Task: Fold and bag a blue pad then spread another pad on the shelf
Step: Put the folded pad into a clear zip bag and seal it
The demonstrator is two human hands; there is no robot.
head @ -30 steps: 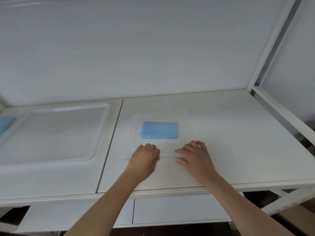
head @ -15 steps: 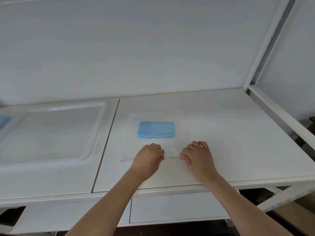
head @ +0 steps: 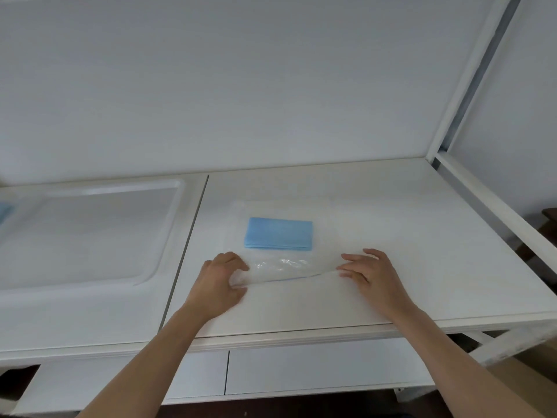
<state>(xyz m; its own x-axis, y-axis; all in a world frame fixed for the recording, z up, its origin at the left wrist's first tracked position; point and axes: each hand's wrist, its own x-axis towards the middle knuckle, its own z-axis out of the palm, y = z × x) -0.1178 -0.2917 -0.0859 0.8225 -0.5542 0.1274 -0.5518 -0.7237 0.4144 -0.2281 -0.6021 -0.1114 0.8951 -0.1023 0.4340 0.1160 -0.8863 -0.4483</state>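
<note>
Blue pad (head: 278, 233), folded, lies inside the clear bag (head: 280, 260) on the shelf (head: 391, 206), long axis left-right, just beyond both hands. Left hand (head: 218, 280) pinches the bag's near edge; right hand (head: 366, 271) touches it, fingers spread (left slightly nearer the pad).

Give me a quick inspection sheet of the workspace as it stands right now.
Surface: white shelf, seam running down left of the bag.
Job's things: folded blue pad inside the clear bag; another blue piece at the far left edge.
Clutter: clear tray on the left.
Hands: left hand grips the bag's near left edge; right hand rests fingers on its near right edge.
Cables: nothing seen.
Surroundings: white back wall, white frame post, drawers below.
</note>
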